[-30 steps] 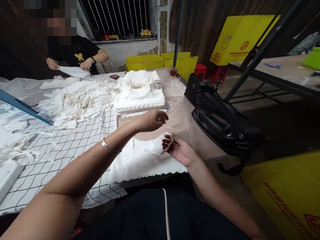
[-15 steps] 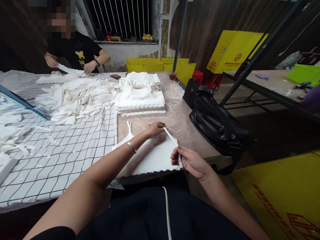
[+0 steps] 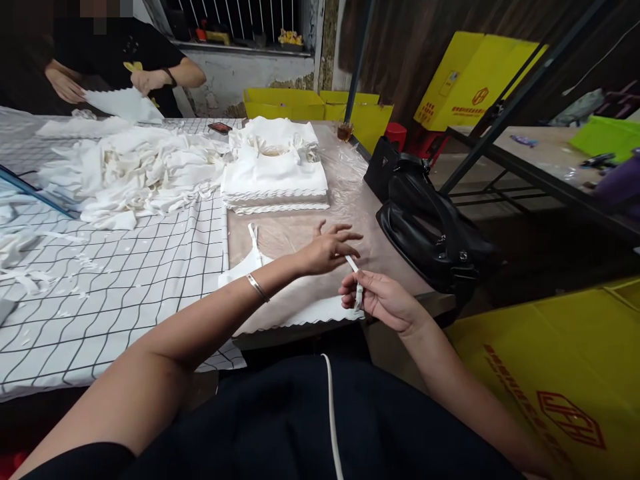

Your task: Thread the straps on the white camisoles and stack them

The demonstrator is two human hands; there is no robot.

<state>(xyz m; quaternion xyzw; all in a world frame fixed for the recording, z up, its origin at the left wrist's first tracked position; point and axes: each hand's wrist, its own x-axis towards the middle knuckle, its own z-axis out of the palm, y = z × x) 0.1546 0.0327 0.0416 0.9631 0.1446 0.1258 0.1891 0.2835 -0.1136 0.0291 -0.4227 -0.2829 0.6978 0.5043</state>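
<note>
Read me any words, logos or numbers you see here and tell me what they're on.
No text here can be read.
Yellow box, upper right: red hexagon logo above a line of red print, too small to read.
Yellow box, lower right: red cube-like logo and a red strip of print, blurred and cut off.
Co-worker's black shirt: yellow graphic, no letters legible.
</note>
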